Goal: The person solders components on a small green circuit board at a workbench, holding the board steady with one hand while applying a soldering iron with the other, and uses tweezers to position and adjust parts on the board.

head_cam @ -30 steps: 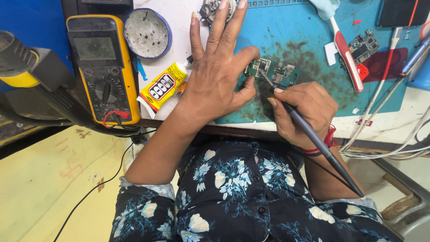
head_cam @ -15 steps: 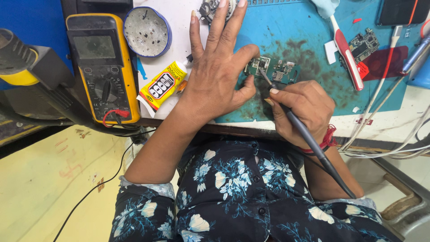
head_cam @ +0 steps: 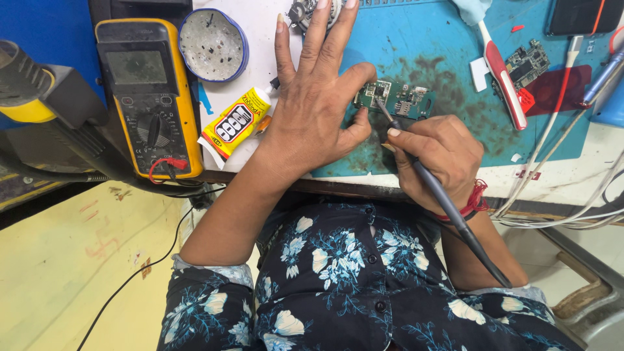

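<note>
Pinning the board (head_cam: pixel 394 99) flat: left hand (head_cam: pixel 316 104), fingers spread, nothing grasped; iron (head_cam: pixel 426 185) gripped by right hand (head_cam: pixel 437 153), tip touching board.

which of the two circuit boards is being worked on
The green circuit board pinned by the left hand, touched by the soldering iron; the other board lies untouched at upper right.
</note>
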Tool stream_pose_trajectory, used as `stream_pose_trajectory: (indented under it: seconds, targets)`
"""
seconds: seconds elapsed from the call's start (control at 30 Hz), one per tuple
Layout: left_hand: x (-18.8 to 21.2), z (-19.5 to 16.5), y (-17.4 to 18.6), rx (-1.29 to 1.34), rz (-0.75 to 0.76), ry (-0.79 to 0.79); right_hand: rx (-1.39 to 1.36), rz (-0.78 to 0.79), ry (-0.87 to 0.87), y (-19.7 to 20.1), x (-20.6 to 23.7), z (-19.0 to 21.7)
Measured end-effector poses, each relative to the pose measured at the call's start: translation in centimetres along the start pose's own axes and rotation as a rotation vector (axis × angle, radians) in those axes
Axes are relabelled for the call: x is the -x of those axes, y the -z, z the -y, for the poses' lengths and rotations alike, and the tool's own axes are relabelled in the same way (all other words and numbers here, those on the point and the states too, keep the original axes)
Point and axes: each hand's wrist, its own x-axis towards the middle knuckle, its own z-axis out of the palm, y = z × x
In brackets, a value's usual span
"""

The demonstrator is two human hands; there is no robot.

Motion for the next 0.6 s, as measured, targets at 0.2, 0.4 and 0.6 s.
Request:
stream_pose_trajectory:
  seconds: [0.2,0.4,0.6]
  targets:
    - [0.17,0.11,-0.17,0.003,-0.003,-0.006,-0.002,-0.006,0.009,-0.16,-0.01,-0.01]
    - [0.4,0.46,-0.72,-0.015,-0.012,-0.018,0.006,-0.022,0.007,-0.3,-0.04,-0.02]
    - [0.4,0.46,-0.86,-0.009,-0.006,-0.012,0.024,-0.017,0.014,-0.21,-0.06,0.16]
